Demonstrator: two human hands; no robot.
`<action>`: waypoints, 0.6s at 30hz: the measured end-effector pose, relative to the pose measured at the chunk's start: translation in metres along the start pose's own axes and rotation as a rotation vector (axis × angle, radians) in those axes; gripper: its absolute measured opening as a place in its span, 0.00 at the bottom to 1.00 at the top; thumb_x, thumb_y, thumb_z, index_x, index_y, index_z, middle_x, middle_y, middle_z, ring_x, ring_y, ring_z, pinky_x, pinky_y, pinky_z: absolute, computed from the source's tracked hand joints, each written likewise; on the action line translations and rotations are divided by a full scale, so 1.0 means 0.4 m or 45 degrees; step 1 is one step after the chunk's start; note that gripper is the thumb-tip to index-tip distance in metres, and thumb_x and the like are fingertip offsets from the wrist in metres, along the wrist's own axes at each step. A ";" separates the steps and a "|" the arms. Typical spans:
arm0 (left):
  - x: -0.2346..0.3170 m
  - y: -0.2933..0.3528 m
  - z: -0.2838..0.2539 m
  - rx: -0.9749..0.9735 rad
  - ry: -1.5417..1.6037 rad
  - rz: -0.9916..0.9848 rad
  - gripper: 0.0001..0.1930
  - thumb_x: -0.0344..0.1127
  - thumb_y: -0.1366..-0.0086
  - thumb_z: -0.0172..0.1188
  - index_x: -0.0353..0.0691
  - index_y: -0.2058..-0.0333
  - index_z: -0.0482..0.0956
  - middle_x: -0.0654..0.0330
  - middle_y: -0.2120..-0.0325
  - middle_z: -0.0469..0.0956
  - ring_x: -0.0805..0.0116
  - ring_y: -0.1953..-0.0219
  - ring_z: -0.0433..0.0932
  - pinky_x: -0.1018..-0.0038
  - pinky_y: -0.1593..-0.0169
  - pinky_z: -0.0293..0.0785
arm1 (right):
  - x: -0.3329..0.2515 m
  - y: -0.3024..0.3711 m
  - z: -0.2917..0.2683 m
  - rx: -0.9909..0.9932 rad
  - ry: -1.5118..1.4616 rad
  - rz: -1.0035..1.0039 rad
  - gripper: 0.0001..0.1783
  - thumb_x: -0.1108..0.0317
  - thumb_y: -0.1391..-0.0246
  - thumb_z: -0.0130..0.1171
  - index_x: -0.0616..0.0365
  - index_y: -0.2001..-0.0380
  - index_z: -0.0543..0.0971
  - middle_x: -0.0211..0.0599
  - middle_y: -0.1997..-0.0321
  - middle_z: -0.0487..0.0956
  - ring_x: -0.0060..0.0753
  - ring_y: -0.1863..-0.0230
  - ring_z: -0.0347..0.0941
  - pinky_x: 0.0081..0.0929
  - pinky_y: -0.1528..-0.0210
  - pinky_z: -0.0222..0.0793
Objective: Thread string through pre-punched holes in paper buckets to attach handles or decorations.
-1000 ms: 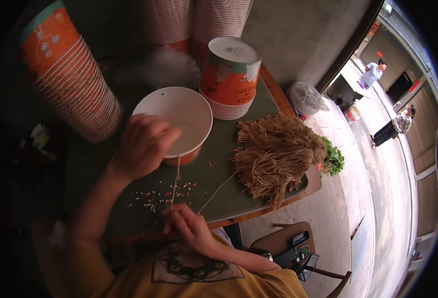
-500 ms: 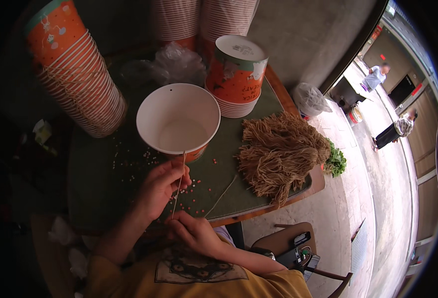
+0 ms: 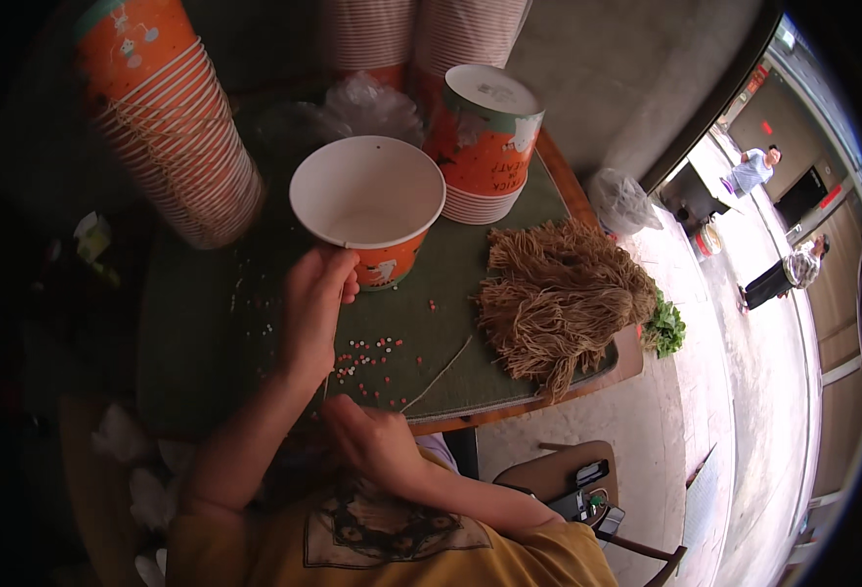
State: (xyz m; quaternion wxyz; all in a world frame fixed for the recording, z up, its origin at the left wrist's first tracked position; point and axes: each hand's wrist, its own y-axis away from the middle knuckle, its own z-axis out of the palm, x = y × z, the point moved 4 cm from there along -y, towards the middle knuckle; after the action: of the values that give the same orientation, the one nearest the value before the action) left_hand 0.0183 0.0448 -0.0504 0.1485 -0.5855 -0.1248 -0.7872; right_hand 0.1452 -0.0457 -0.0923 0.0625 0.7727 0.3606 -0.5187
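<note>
The right hand (image 3: 377, 445) sat nearest, at the table (image 3: 538, 386) edge, fingers curled, seemingly pinching a string (image 3: 441, 377). The left hand (image 3: 315, 303) gripped the near side of the open paper bucket (image 3: 370, 201). Beyond lay a string bundle (image 3: 558, 298) and bucket stacks (image 3: 172, 127). A hard tug might tip the light bucket over.
</note>
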 end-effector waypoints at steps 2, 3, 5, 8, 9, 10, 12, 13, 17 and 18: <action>0.000 -0.003 0.003 -0.044 -0.076 -0.051 0.08 0.39 0.33 0.55 0.41 0.67 0.76 0.69 0.77 0.71 0.80 0.73 0.69 0.80 0.66 0.63 | -0.002 -0.008 0.002 0.038 0.056 -0.046 0.05 0.71 0.42 0.53 0.55 0.62 0.73 0.45 0.76 0.77 0.50 0.74 0.76 0.43 0.74 0.70; -0.002 -0.005 -0.002 -0.046 -0.076 -0.041 0.08 0.39 0.33 0.55 0.41 0.67 0.76 0.69 0.77 0.71 0.80 0.73 0.69 0.80 0.66 0.63 | -0.006 -0.010 -0.002 0.008 0.071 -0.041 0.06 0.70 0.42 0.54 0.55 0.61 0.73 0.45 0.75 0.78 0.50 0.73 0.77 0.42 0.74 0.71; -0.031 0.002 -0.026 -0.080 0.091 -0.121 0.11 0.41 0.31 0.52 0.41 0.66 0.76 0.69 0.77 0.71 0.80 0.73 0.69 0.80 0.66 0.64 | -0.025 -0.008 -0.026 -0.025 0.086 -0.046 0.08 0.69 0.42 0.55 0.55 0.59 0.74 0.45 0.74 0.79 0.49 0.73 0.78 0.42 0.73 0.72; -0.086 0.072 -0.041 -0.011 -0.320 0.296 0.09 0.36 0.30 0.51 0.36 0.61 0.73 0.62 0.68 0.73 0.73 0.70 0.72 0.75 0.63 0.72 | -0.077 0.023 -0.124 0.010 0.077 -0.065 0.14 0.66 0.42 0.59 0.55 0.53 0.75 0.43 0.73 0.80 0.45 0.71 0.80 0.36 0.71 0.75; -0.085 0.097 -0.017 -0.109 -0.656 0.566 0.08 0.33 0.32 0.53 0.36 0.59 0.73 0.58 0.63 0.72 0.67 0.66 0.75 0.72 0.62 0.74 | -0.083 0.039 -0.149 -0.035 0.078 -0.012 0.14 0.66 0.42 0.59 0.57 0.54 0.75 0.43 0.75 0.79 0.45 0.73 0.79 0.35 0.71 0.74; -0.060 0.126 0.039 -0.227 -0.985 0.831 0.09 0.29 0.34 0.54 0.36 0.56 0.73 0.54 0.57 0.71 0.61 0.62 0.77 0.68 0.60 0.76 | -0.089 0.057 -0.178 -0.066 0.087 0.054 0.14 0.67 0.42 0.59 0.58 0.54 0.75 0.43 0.76 0.78 0.44 0.74 0.79 0.33 0.72 0.74; 0.004 0.143 0.131 -0.301 -1.237 1.187 0.22 0.28 0.39 0.59 0.33 0.47 0.67 0.46 0.47 0.67 0.49 0.51 0.75 0.65 0.55 0.77 | -0.115 0.069 -0.228 -0.011 -0.065 0.073 0.14 0.67 0.42 0.59 0.59 0.54 0.74 0.42 0.78 0.77 0.41 0.77 0.77 0.32 0.75 0.71; 0.021 0.134 0.170 -0.327 -1.233 1.245 0.25 0.29 0.39 0.59 0.32 0.43 0.64 0.45 0.45 0.66 0.47 0.49 0.74 0.64 0.54 0.77 | -0.126 0.081 -0.255 0.008 -0.166 0.154 0.15 0.68 0.42 0.59 0.59 0.53 0.74 0.42 0.78 0.77 0.39 0.78 0.77 0.30 0.75 0.71; 0.048 0.058 0.162 -0.178 -1.484 1.024 0.27 0.35 0.38 0.60 0.34 0.43 0.64 0.47 0.53 0.69 0.47 0.56 0.76 0.62 0.60 0.78 | -0.122 0.096 -0.335 0.105 -0.763 0.463 0.10 0.66 0.36 0.53 0.59 0.56 0.76 0.19 0.75 0.73 0.07 0.74 0.63 0.11 0.73 0.60; 0.063 0.051 0.139 -0.130 -1.533 1.033 0.25 0.36 0.38 0.61 0.37 0.44 0.65 0.49 0.56 0.69 0.48 0.59 0.77 0.61 0.62 0.78 | -0.111 0.088 -0.353 0.177 -0.825 0.506 0.10 0.65 0.35 0.52 0.59 0.57 0.76 0.19 0.75 0.73 0.07 0.76 0.61 0.10 0.74 0.57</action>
State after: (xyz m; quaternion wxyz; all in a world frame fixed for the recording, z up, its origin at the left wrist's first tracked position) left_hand 0.0683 0.0443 -0.0100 0.3068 -0.9235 0.0788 -0.2163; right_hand 0.2649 -0.0267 -0.0004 0.2197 0.6259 0.1293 -0.7370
